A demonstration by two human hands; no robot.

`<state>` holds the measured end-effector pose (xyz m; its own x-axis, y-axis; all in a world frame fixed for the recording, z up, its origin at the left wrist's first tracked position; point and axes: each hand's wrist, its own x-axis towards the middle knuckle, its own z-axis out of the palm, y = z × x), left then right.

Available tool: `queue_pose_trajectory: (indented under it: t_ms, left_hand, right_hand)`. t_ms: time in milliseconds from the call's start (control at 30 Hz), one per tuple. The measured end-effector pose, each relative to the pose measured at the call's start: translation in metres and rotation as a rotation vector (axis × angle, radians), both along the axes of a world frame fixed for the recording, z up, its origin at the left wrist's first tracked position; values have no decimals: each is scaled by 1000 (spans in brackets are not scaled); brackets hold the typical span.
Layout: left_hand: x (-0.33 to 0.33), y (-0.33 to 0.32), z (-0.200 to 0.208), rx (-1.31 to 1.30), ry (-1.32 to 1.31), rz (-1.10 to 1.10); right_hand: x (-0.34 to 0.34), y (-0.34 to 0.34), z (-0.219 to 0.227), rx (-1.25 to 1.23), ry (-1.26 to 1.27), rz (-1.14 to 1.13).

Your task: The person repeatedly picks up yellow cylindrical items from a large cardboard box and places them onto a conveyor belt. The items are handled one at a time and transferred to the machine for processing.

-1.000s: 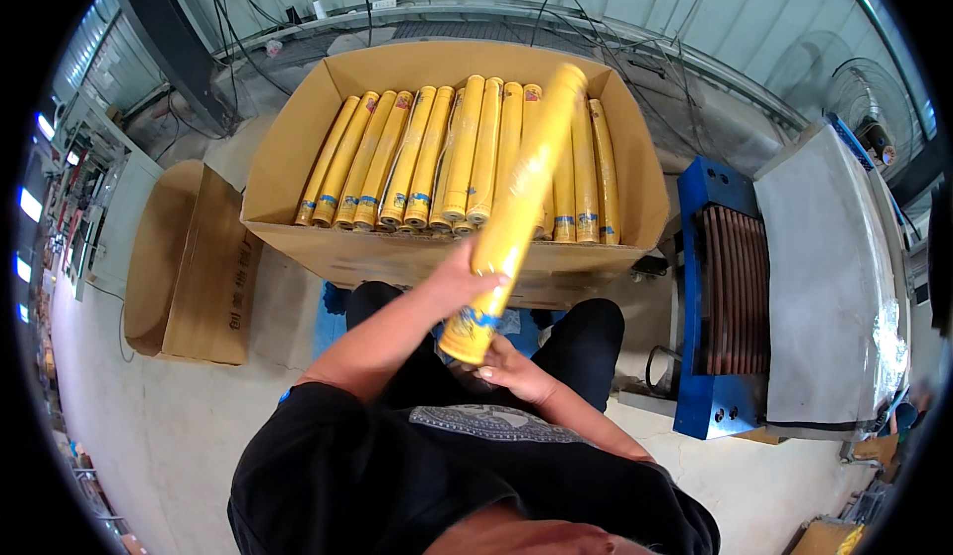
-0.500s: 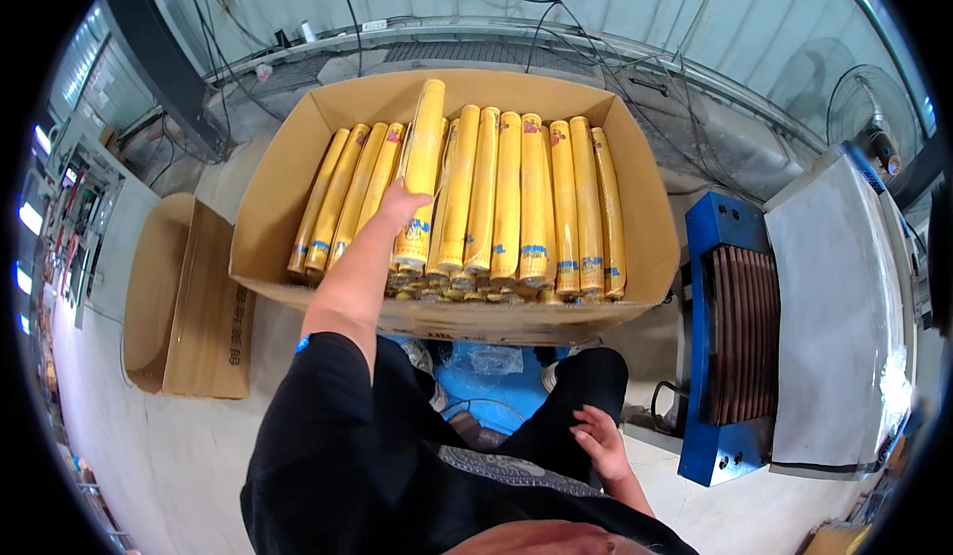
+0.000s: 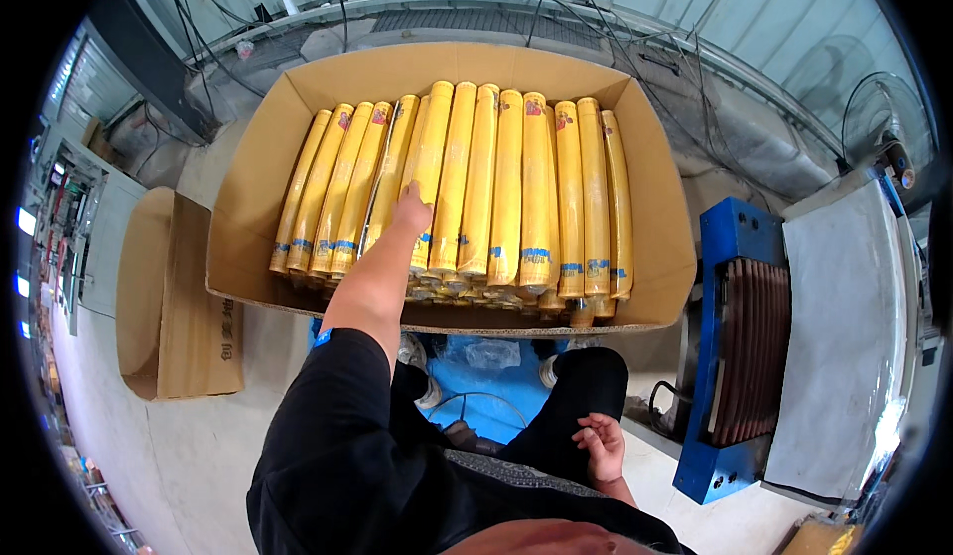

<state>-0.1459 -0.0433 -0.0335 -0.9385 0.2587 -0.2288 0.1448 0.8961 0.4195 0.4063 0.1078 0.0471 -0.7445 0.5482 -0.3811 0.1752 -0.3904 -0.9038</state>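
Left hand (image 3: 410, 209) flat on yellow rolls (image 3: 476, 188) in carton (image 3: 248, 227), grip released; right hand (image 3: 601, 446) empty.

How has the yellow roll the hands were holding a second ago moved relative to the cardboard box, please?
Yes: it moved forward, away from the lap, and now lies in the cardboard box among the other rolls, under the left hand, as the yellow roll.

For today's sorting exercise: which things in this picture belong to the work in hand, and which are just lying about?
In the work:
left hand resting on the yellow rolls
open cardboard box holding them

Lying about:
folded cardboard box
blue machine
fan
right hand, empty, near the lap
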Motion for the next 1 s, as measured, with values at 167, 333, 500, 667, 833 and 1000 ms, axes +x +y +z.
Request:
queue_pose_trajectory:
  t_ms: [167,333,500,667,833,1000]
  left_hand:
    - [14,5,5,-286,34,-154]
    - [51,2,62,-73,-247,-532]
    - [104,-21,89,-153,29,-635]
    - [159,-27,101,-224,-229,-580]
    - [174,-46,100,-123,-322,-574]
    - [183,-48,96,-151,-367,-563]
  right_hand:
    - [-1,-3,6,-41,20,-48]
    - [2,2,3,-98,-22,-135]
    - [18,15,-3,-317,-19,-170]
    - [31,10,0,-354,18,-206]
    - [31,10,-2,-329,43,-174]
    - [35,11,-2,-319,39,-181]
